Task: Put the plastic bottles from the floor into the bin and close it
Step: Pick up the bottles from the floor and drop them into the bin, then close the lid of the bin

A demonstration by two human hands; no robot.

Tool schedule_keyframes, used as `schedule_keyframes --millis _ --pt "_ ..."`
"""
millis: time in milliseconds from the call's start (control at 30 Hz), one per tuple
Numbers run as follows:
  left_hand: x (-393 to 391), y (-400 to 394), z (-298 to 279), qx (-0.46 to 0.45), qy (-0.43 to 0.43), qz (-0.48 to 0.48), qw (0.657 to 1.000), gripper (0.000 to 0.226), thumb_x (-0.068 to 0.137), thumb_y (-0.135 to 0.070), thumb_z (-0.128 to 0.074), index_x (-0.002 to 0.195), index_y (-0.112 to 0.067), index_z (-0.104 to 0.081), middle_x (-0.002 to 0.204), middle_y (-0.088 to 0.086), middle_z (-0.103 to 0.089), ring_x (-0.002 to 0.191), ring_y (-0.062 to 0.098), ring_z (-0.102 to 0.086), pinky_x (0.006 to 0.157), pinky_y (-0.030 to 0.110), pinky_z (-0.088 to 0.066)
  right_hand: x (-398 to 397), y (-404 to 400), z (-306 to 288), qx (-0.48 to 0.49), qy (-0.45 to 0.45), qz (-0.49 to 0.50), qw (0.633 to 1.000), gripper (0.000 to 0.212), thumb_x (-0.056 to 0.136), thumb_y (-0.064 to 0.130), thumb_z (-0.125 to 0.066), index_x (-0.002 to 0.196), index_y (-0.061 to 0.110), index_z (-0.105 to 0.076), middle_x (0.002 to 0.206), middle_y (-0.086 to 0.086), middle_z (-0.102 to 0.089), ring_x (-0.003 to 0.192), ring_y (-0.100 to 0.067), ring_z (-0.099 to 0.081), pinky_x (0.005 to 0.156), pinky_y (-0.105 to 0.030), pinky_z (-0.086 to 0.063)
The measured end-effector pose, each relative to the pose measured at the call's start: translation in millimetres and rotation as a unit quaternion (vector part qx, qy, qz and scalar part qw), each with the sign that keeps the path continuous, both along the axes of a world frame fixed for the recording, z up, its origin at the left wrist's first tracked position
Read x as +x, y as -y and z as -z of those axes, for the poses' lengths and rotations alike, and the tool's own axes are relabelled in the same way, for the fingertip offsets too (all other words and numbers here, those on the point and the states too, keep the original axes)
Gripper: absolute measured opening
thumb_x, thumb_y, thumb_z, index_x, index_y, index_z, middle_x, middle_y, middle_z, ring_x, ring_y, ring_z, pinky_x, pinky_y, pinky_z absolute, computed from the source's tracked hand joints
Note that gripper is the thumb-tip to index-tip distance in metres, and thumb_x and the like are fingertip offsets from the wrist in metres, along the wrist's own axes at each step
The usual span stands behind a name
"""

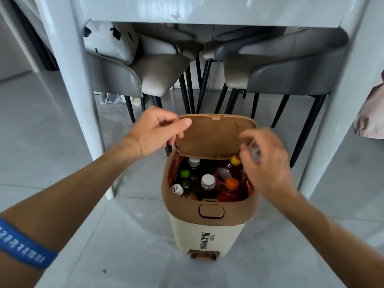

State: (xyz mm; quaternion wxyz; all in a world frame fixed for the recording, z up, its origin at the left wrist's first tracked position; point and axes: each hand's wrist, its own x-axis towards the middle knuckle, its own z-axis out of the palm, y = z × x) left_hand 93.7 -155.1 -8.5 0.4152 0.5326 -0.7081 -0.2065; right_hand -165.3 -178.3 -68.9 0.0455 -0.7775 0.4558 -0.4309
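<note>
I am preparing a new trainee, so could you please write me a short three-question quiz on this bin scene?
1. True or false: the brown hinged lid of the cream plastic pedal bin stands open.
2. Which cap colour is absent among the plastic bottles in the bin: A green, B orange, C blue, D yellow?
3. Which hand is at the lid's upper corner?

Key
1. True: the lid is raised, with the bottles visible beneath it.
2. C: green, orange, yellow and white caps show, no blue.
3. The left hand; the blurred right hand is at the bin's other side, above the yellow-capped bottle.
</note>
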Motion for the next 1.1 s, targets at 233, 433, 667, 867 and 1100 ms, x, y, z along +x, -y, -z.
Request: schedule_keyframes --millis 233,433,667,867,1100 --pt "-29.8 -37.2 31.6 -0.069 0.195 -0.060 0.976 0.061 0.089 -0.040 -0.061 0.144 -0.020 -0.042 0.140 0.000 -0.054 0.127 0.016 -0.047 0.103 0.029 -0.033 -5.3 7.1 -23.2 0.057 -0.076 -0.004 0.996 0.051 0.094 0.044 -0.052 0.140 0.023 -0.041 0.138 -0.003 -0.054 0.126 -0.024 -0.048 0.107 -0.046 -0.039" --pt "-33.1 -66.7 64.7 -0.143 0.272 -0.060 0.950 0.038 0.087 -0.039 -0.058 0.117 -0.016 -0.063 0.112 0.002 -0.064 0.099 0.019 -0.055 0.086 0.036 -0.044 -20.3 -24.1 12.3 -0.025 -0.103 -0.026 0.994 0.030 0.092 0.044 -0.049 0.105 0.019 -0.059 0.100 0.001 -0.065 0.090 -0.020 -0.057 0.082 -0.039 -0.045" --pt "-29.5 -72.8 92.1 -0.080 0.330 -0.052 0.939 0.038 0.092 -0.046 -0.048 0.112 -0.019 -0.066 0.111 -0.005 -0.062 0.100 0.017 -0.056 0.088 0.033 -0.038 -24.9 -42.1 48.8 -0.049 -0.188 -0.055 0.979 0.027 0.092 0.042 -0.052 0.088 0.018 -0.064 0.092 0.004 -0.064 0.080 -0.019 -0.057 0.073 -0.037 -0.041" --pt "-25.3 -79.6 111.5 -0.073 0.340 -0.022 0.937 0.032 0.093 -0.040 -0.048 0.104 -0.019 -0.068 0.107 -0.004 -0.065 0.094 0.018 -0.057 0.085 0.035 -0.038 -28.8 -50.3 67.0 -0.036 -0.224 -0.084 0.970 0.028 0.092 0.044 -0.053 0.095 0.021 -0.069 0.101 0.003 -0.065 0.090 -0.020 -0.060 0.082 -0.035 -0.043" --pt "-25.0 -80.8 119.7 -0.103 0.324 -0.014 0.940 0.027 0.092 -0.036 -0.052 0.094 -0.018 -0.072 0.109 0.000 -0.065 0.096 0.019 -0.056 0.082 0.037 -0.042 -24.8 -56.0 69.4 -0.046 -0.203 -0.069 0.976 0.030 0.091 0.043 -0.055 0.089 0.019 -0.073 0.112 -0.001 -0.064 0.102 -0.021 -0.057 0.089 -0.036 -0.040"
